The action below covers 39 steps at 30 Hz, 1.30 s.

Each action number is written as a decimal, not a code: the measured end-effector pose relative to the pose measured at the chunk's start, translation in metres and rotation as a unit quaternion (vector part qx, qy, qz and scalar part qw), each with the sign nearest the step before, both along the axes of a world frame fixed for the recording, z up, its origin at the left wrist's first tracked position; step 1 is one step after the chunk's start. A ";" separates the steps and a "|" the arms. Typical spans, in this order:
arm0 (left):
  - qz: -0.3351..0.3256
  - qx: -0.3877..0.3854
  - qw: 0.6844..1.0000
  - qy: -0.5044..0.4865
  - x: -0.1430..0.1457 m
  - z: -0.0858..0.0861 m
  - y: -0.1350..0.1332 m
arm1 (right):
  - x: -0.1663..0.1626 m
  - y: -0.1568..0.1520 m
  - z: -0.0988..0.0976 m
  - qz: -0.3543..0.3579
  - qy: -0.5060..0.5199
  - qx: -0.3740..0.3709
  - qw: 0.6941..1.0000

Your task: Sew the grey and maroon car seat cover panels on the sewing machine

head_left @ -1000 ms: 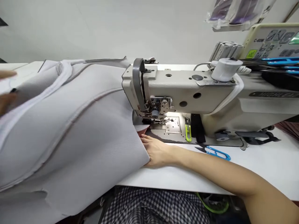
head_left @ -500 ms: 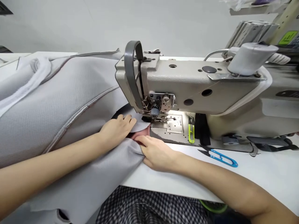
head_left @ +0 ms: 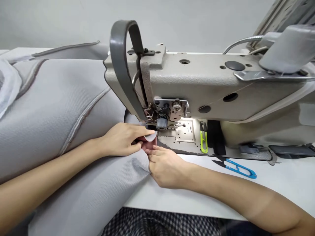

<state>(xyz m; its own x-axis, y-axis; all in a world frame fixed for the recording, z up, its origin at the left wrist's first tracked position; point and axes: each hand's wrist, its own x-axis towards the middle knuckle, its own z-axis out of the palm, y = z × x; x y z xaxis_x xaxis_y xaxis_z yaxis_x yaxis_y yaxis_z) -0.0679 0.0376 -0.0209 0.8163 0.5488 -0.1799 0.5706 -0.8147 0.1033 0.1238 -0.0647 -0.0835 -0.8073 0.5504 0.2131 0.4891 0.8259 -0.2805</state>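
Observation:
A large piece of grey mesh fabric (head_left: 56, 108) with stitched seams covers the left of the white table (head_left: 283, 183). Its corner lies just in front of the presser foot (head_left: 161, 124) of a beige industrial sewing machine (head_left: 197, 85). My left hand (head_left: 123, 139) pinches the top layer of the fabric edge by the foot, with a pinkish underside showing beneath. My right hand (head_left: 164, 165) grips the lower fabric edge right below it, fingers curled around the fold. The two hands nearly touch.
A green thread snip (head_left: 203, 141) lies on the machine bed and a blue thread snip (head_left: 236, 167) on the table to the right. A grey strap loop (head_left: 120, 62) hangs at the machine head. Checked cloth (head_left: 159, 226) shows below the table edge.
My left hand came in from the far left onto the fabric corner by the presser foot and now pinches it. The view moved closer to the machine. My right hand stayed on the edge.

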 end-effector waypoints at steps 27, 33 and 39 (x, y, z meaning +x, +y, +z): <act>-0.002 0.063 0.993 0.101 0.030 0.001 -0.016 | -0.004 0.008 -0.019 -0.068 0.008 0.075 0.995; -0.002 0.064 0.991 0.113 0.034 0.001 -0.017 | -0.005 0.011 -0.020 -0.084 0.010 0.041 0.996; 0.033 0.046 0.989 0.140 0.043 0.008 -0.020 | -0.003 0.015 -0.025 -0.107 -0.002 0.047 0.993</act>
